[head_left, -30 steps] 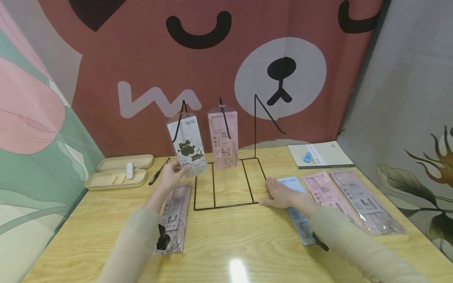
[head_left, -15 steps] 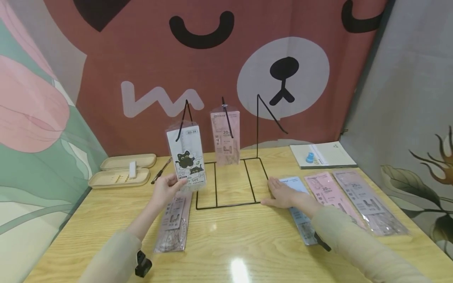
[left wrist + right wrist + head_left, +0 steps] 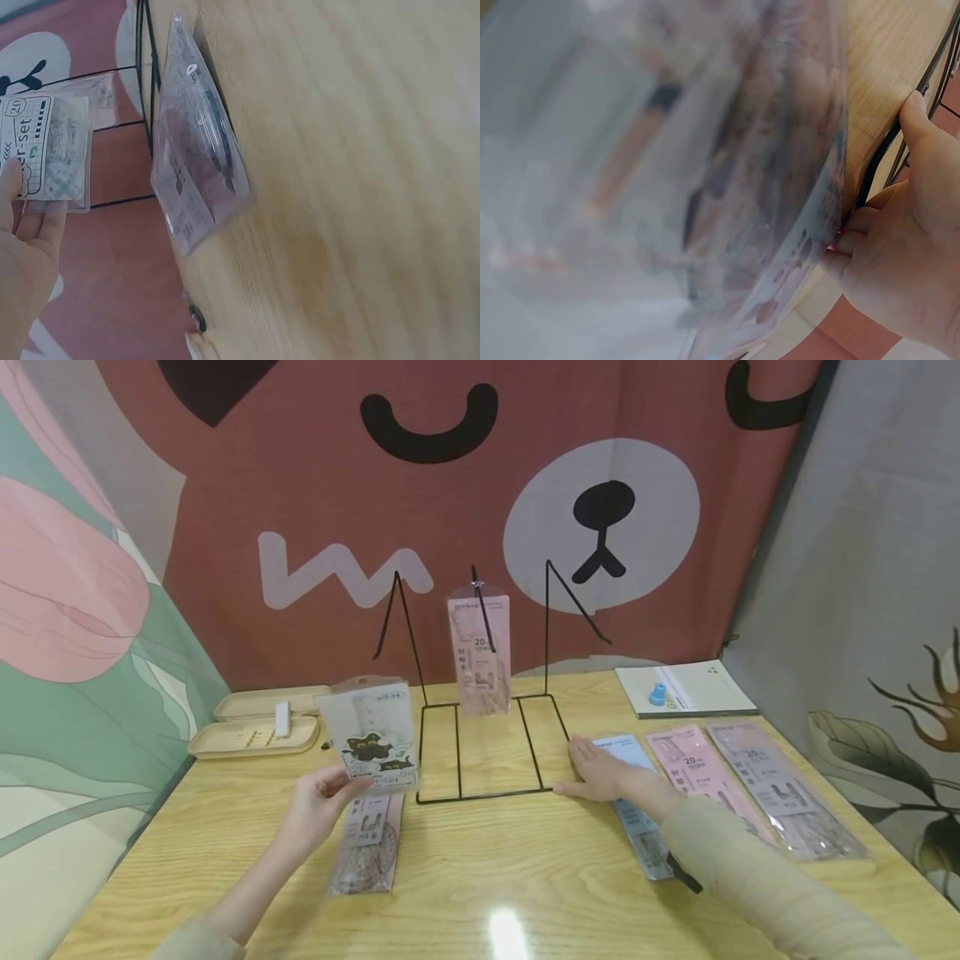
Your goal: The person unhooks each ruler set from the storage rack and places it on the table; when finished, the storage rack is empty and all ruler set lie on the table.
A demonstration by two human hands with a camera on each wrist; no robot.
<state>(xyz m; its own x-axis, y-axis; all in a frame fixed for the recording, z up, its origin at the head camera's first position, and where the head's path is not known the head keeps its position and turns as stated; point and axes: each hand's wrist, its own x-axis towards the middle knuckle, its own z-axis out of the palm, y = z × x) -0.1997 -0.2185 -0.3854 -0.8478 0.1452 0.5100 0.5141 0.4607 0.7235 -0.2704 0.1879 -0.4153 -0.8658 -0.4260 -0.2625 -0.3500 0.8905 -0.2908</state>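
My left hand (image 3: pixel 336 787) pinches the lower edge of a white packet with black cats (image 3: pixel 369 733), holding it tilted above the table, left of the black wire stand (image 3: pixel 487 793). The same cat packet (image 3: pixel 46 154) shows above my fingers (image 3: pixel 22 225) in the left wrist view. The stand's left hook (image 3: pixel 396 610) is bare, while a pink packet (image 3: pixel 480 652) hangs on its middle hook. My right hand (image 3: pixel 596 770) lies flat and open on a blue packet (image 3: pixel 637 827), its thumb (image 3: pixel 922 127) against the stand's base wire (image 3: pixel 896 142).
A mauve packet (image 3: pixel 367 847) lies on the table under my left hand. Pink (image 3: pixel 697 768) and mauve (image 3: pixel 780 789) packets lie at the right. A notebook (image 3: pixel 697 689) with a blue piece (image 3: pixel 656 695) sits at back right, an open beige case (image 3: pixel 255 727) at back left.
My left hand has taken the cat packet off the left hook and brought it down and to the left. The right hand has stayed put.
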